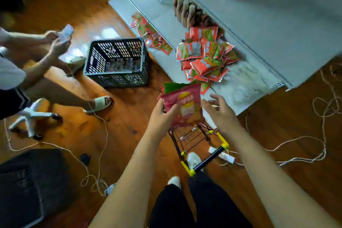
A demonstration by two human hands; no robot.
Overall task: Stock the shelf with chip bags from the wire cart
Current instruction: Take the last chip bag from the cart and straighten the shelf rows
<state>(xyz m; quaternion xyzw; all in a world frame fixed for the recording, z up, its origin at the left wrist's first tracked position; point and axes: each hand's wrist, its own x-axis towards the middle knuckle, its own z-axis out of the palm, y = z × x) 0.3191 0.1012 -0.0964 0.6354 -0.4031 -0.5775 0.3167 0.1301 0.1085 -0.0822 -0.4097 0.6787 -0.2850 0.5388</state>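
Hands out front, both arms stretched forward over the cart (pixel 199 141)! Left hand (pixel 162 114) grips a pink chip bag (pixel 185 106) by its left edge, thumb across the front and fingers tucked behind, holding it upright just above the cart's wire basket. A green bag (pixel 171 87) peeks out right behind the pink one, at its top edge; whether the same hand holds it too is hard to tell. Right hand (pixel 220 111) sits just beside the pink bag's right edge, palm down, fingers spread wide, holding nothing. Whether a fingertip touches the bag, I cannot tell.

Down below, the cart stands on the floor (pixel 129 127) between the two forearms, yellow-cornered handle nearest the person, basket end toward the shelf (pixel 259 29). On the shelf's lower deck, near its front edge, a loose heap of red packets (pixel 205 55) lies piled up, with a smaller scatter farther along to the left. A black crate (pixel 117 63) rests on the floor left of the shelf, well apart from the cart. At the left edge, another person sits, both hands raised around a phone (pixel 66 32). White cords trail across the floor.
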